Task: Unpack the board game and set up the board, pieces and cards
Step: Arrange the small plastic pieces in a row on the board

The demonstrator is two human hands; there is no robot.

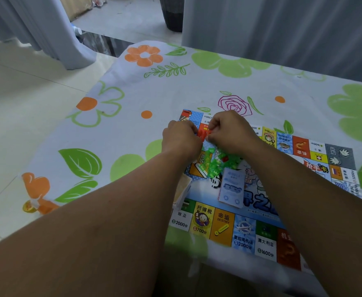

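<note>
The colourful game board [244, 234] lies flat on the flowered tablecloth [133, 91]. Over its far left corner my left hand [181, 139] and my right hand [229, 131] together pinch a red plastic piece [204, 133] between their fingertips. Just below the hands a pile of small green plastic pieces [214, 163] with a few red ones lies on the board. A pale blue stack of cards [231, 188] rests near the board's middle. A yellowish stack of cards [183, 190] sits at the board's left edge, partly behind my left forearm.
The table's left edge drops to a tiled floor [15, 103]. A small yellow and orange object [31, 206] lies at the near left edge of the cloth. Grey curtains [282, 28] hang behind the table.
</note>
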